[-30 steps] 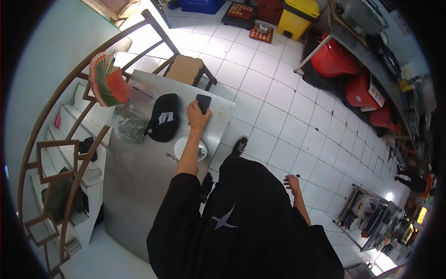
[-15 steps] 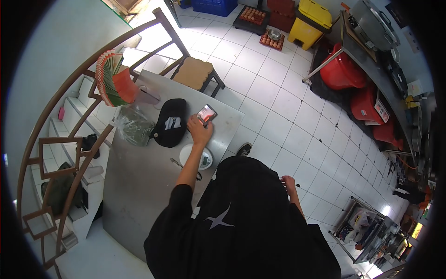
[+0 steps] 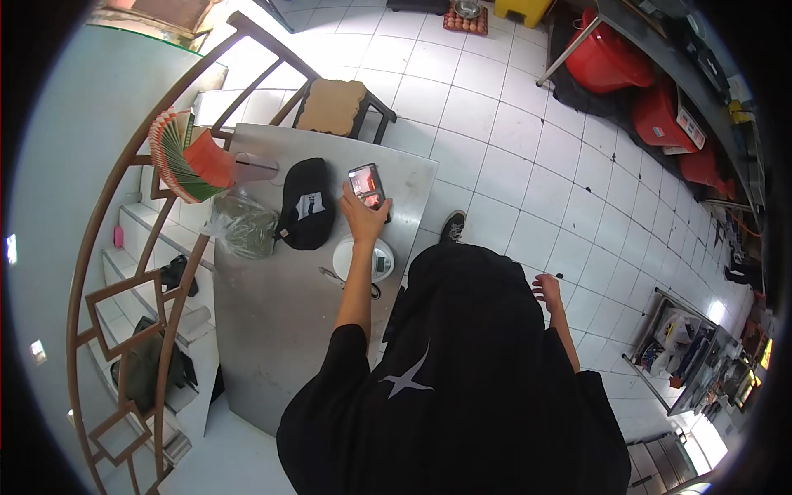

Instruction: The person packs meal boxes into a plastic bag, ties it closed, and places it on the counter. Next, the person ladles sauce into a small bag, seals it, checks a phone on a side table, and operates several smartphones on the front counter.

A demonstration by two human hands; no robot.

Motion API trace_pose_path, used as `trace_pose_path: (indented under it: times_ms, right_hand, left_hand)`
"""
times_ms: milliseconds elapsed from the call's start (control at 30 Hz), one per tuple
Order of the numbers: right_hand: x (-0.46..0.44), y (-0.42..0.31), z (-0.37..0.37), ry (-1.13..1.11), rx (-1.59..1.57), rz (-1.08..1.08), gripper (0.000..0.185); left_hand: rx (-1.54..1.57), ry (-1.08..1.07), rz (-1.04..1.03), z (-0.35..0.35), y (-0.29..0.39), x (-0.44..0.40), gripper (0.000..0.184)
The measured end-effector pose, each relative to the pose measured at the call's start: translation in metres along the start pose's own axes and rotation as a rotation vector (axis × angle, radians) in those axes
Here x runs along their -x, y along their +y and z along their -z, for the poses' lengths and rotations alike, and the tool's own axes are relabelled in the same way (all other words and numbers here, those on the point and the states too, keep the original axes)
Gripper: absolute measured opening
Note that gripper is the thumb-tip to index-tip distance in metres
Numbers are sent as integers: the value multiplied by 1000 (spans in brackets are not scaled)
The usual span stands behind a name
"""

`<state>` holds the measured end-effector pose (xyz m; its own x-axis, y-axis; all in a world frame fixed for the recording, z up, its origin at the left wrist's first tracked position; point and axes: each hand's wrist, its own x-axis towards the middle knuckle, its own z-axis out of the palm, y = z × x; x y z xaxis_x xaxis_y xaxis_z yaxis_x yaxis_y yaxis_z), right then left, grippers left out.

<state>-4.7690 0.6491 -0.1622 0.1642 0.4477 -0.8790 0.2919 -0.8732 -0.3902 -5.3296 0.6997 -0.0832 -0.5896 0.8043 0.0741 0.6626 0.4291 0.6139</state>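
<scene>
My left hand (image 3: pixel 363 218) reaches over the steel table (image 3: pixel 272 330) with its fingers round the sides of a smartphone (image 3: pixel 363 183), whose screen is lit. Below my left wrist lies a round white kitchen scale (image 3: pixel 383 266) with a small display. A pair of scissors (image 3: pixel 332 275) lies beside it, partly hidden by my forearm. To the left of the phone is a black cap (image 3: pixel 307 227). My right hand (image 3: pixel 547 289) hangs at my side over the tiled floor, holding nothing, fingers loosely apart.
Left of the cap are a clear plastic bag (image 3: pixel 247 227) with greenish contents, a clear cup (image 3: pixel 257 167) and a fan of red-green packets (image 3: pixel 186 157). A stool (image 3: pixel 332 106) stands beyond the table. A brown railing (image 3: pixel 124 177) borders the stairs. Red tubs (image 3: pixel 606 54) sit at the right.
The view has shifted, so the far floor items slide up toward the top edge. My left hand still holds the phone, now turned more upright in view. My right hand still hangs down.
</scene>
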Motion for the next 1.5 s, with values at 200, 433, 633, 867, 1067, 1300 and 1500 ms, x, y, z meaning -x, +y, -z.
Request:
trace_pose_path:
  times_ms: [200, 433, 633, 867, 1067, 1300, 1500]
  right_hand:
    - [-5, 35, -21, -33, 193, 210, 33]
    - [-10, 69, -12, -39, 435, 462, 31]
    - [21, 28, -15, -56, 325, 184, 31]
    - [48, -29, -35, 13, 189, 65, 26]
    - [22, -25, -35, -34, 104, 48, 28]
    - [22, -35, -44, -59, 81, -13, 28]
    - [13, -15, -49, -105, 58, 4, 33]
  left_hand:
    - [73, 48, 89, -5, 6, 4, 109]
    - [191, 110, 222, -20, -10, -8, 101]
    - [143, 132, 269, -22, -4, -11, 98]
    - [133, 104, 299, -16, 6, -12, 97]
    - [179, 74, 246, -14, -2, -7, 94]
    - [213, 19, 238, -15, -24, -10, 72]
    - [324, 11, 351, -15, -31, -24, 45]
